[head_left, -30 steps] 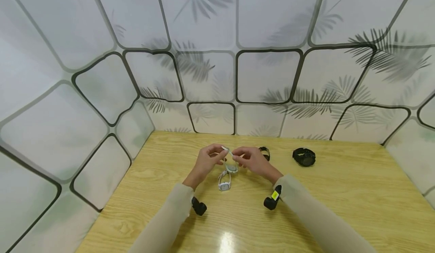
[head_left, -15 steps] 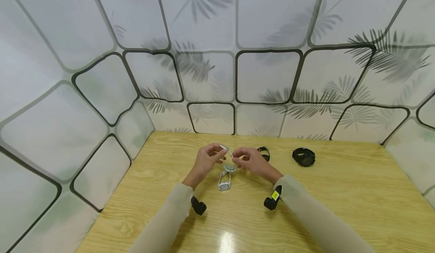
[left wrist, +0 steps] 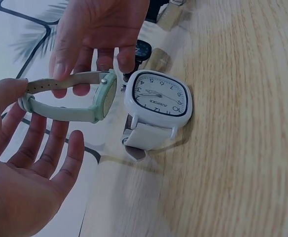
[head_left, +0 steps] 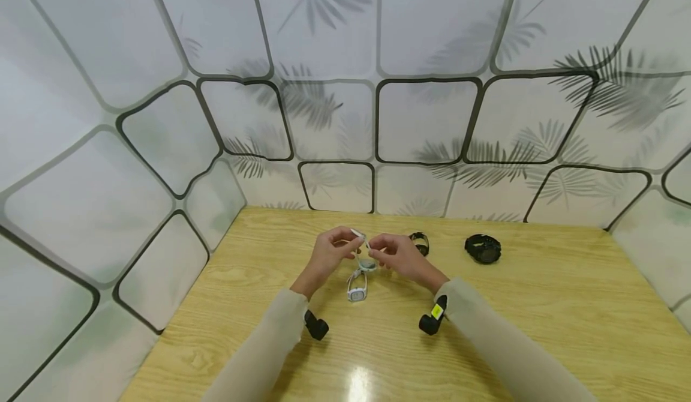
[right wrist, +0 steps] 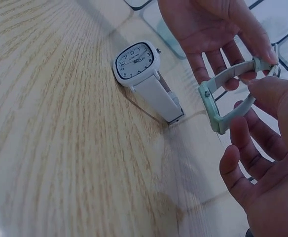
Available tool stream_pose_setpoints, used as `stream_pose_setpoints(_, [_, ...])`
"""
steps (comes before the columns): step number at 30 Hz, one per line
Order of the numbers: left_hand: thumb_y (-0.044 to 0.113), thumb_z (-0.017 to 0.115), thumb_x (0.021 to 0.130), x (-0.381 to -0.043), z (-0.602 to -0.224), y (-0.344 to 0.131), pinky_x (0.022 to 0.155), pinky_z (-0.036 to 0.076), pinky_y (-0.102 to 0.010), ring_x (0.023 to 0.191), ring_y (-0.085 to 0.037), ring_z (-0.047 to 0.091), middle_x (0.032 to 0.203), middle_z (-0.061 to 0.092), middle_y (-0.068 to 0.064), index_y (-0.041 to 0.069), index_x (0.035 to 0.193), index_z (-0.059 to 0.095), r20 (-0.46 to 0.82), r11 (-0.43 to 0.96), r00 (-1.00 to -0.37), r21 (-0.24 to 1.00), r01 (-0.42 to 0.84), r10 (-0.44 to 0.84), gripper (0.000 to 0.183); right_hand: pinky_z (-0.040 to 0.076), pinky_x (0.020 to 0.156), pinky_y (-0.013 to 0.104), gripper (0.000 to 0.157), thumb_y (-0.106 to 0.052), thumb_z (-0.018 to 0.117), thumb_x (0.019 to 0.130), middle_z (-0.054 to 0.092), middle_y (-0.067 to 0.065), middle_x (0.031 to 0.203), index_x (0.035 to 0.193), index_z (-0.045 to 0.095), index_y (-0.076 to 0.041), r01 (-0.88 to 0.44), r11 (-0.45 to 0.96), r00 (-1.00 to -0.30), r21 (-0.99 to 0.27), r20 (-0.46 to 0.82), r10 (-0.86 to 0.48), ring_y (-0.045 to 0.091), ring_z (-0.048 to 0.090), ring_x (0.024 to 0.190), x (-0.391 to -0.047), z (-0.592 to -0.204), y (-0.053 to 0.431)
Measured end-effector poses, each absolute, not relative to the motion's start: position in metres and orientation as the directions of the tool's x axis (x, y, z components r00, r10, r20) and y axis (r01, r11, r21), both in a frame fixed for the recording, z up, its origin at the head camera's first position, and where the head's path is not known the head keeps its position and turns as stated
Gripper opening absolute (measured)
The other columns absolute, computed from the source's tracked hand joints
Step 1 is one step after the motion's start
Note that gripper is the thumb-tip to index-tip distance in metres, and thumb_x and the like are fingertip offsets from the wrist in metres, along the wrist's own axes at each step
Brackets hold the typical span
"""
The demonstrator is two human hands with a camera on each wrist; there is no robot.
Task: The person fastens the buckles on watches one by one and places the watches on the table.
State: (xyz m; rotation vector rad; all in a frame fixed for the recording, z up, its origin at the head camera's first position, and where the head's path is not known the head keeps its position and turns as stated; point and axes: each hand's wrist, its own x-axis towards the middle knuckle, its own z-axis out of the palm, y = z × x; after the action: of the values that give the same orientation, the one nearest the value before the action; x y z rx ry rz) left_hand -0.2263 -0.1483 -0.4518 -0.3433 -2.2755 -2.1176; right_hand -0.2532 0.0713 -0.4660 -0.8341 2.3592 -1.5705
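Observation:
A pale green wristwatch (left wrist: 102,96) is held up between both hands, its strap joined in a loop and its dial end hanging lower in the head view. My left hand (head_left: 326,257) pinches the strap near the buckle with thumb and fingers. From the other side my right hand (head_left: 402,257) pinches the strap too, its thumb on the band (right wrist: 242,106) in the right wrist view. Just nearer to me, a white wristwatch (head_left: 357,294) with a rounded square dial stands on the wooden table, its strap also looped.
Behind my right hand lies a black watch (head_left: 419,243), partly hidden by that hand. Farther right is a bigger black watch (head_left: 483,249). The wooden table (head_left: 513,318) ends at a patterned cloth wall (head_left: 426,189) at the back and left.
Both hands keep hold of the green watch and stay almost in place. Its dial has tipped and risen slightly. The other watches have not moved.

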Motion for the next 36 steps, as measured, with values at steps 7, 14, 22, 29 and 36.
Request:
stream_pose_setpoints(7, [0.017,0.072,0.099,-0.224,-0.452,-0.146,0.084,0.059,-0.054,0.088,-0.022,0.070,0.099,0.072,-0.008,0.001,0.103,0.073,0.160,0.090,-0.973,0.980,0.177,0.167,0.016,0.059,0.072,0.048,0.033,-0.027,0.065,0.104,0.071,0.007,0.114,0.128,0.070,-0.005,-0.348,0.284,-0.834,-0.893,0.156,-0.530,0.033,0.069,0.082,-0.252,-0.466,0.071])
stream_pose_setpoints(14, [0.020,0.074,0.098,-0.226,-0.454,-0.145,0.083,0.060,-0.049,0.087,-0.020,0.070,0.100,0.072,-0.007,0.004,0.103,0.075,0.159,0.104,-0.977,0.979,0.175,0.143,0.017,0.059,0.071,0.047,0.032,-0.028,0.064,0.104,0.071,0.006,0.115,0.129,0.070,-0.008,-0.331,0.292,-0.842,-0.897,0.141,-0.521,0.033,0.069,0.083,-0.251,-0.466,0.072])
stream_pose_setpoints(22, [0.023,0.077,0.095,-0.229,-0.447,-0.143,0.081,0.059,-0.051,0.087,-0.028,0.069,0.095,0.073,-0.006,0.007,0.099,0.077,0.237,0.198,-0.965,0.946,0.255,0.110,0.017,0.059,0.072,0.052,0.036,-0.028,0.065,0.104,0.072,0.014,0.119,0.136,0.065,-0.012,-0.344,0.280,-0.832,-0.896,0.153,-0.533,0.039,0.070,0.086,-0.258,-0.456,0.078])
stream_pose_setpoints(29, [0.021,0.080,0.092,-0.233,-0.441,-0.140,0.078,0.059,-0.033,0.085,-0.021,0.070,0.092,0.073,-0.006,0.008,0.100,0.080,0.330,0.373,-0.939,0.862,0.342,0.098,0.015,0.057,0.075,0.058,0.038,-0.029,0.063,0.105,0.070,0.016,0.119,0.139,0.064,-0.012,-0.393,0.287,-0.828,-0.874,0.201,-0.524,0.044,0.069,0.087,-0.265,-0.443,0.083])
stream_pose_setpoints(36, [0.015,0.080,0.091,-0.235,-0.442,-0.135,0.070,0.059,-0.029,0.078,-0.023,0.071,0.088,0.073,-0.008,0.005,0.100,0.080,0.406,0.453,-0.907,0.790,0.412,0.116,0.013,0.056,0.074,0.060,0.033,-0.027,0.065,0.104,0.071,0.009,0.117,0.136,0.067,-0.016,-0.422,0.293,-0.824,-0.858,0.229,-0.518,0.046,0.068,0.085,-0.266,-0.431,0.081])
